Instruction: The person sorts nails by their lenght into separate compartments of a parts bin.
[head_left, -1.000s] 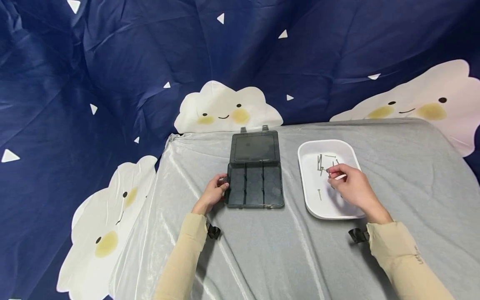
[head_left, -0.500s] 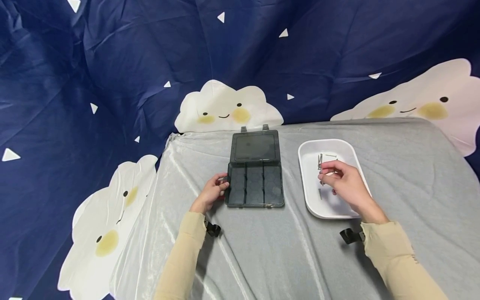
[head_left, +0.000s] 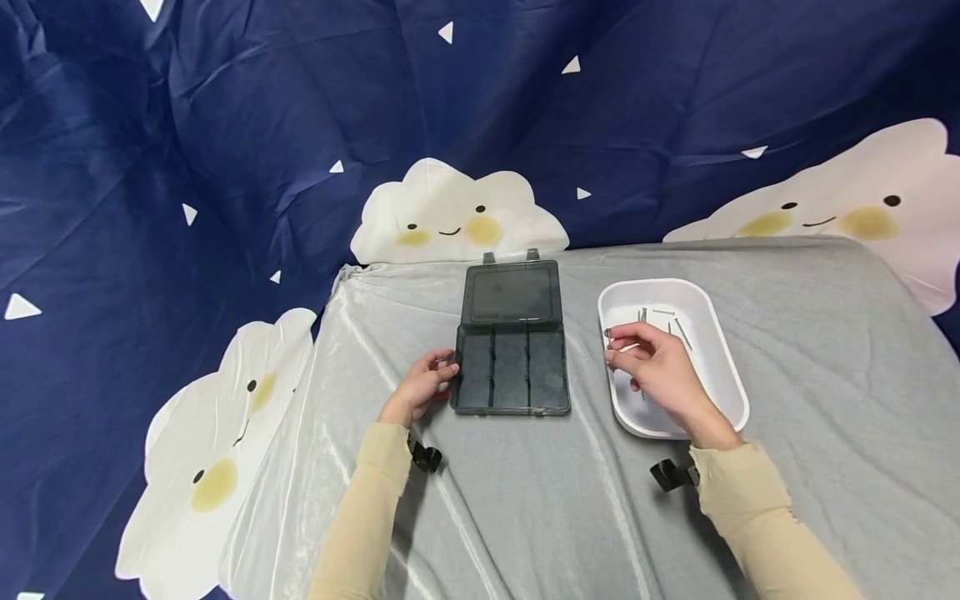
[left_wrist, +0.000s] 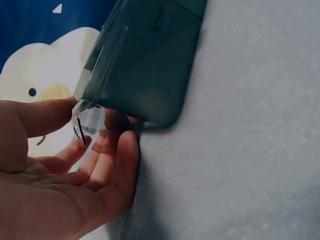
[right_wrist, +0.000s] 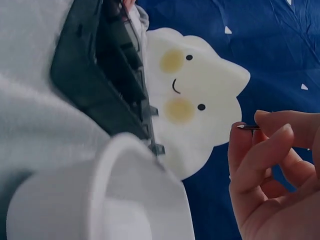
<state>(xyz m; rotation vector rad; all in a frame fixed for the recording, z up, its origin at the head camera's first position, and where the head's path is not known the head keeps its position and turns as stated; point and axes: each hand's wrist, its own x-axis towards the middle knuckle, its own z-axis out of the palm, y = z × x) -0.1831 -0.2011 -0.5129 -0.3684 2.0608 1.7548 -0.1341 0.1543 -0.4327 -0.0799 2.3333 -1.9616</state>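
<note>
My left hand (head_left: 420,385) grips the left edge of a dark, see-through compartment box (head_left: 471,392), thumb on top and fingers curled beneath. In the left wrist view, a small clear loop (left_wrist: 90,122) shows between the thumb and fingers at the box's corner. The lid (head_left: 512,292) stands open toward the back, and dividers split the inside into three long columns. My right hand (head_left: 663,371) pinches a thin metal screw (head_left: 609,335) between thumb and fingertips, above the left rim of a white tray (head_left: 731,371). Its pointed tip (right_wrist: 242,127) pokes out in the right wrist view.
Several loose screws (head_left: 682,333) lie in the white tray, partly hidden by my right hand. Grey cloth (head_left: 540,500) covers the table. Behind hangs a dark blue curtain (head_left: 480,100) with cloud prints. A strip of cloth separates box and tray.
My right hand has picked a screw up from the tray's middle and moved left with it to the tray's rim. My left hand and the box stay put.
</note>
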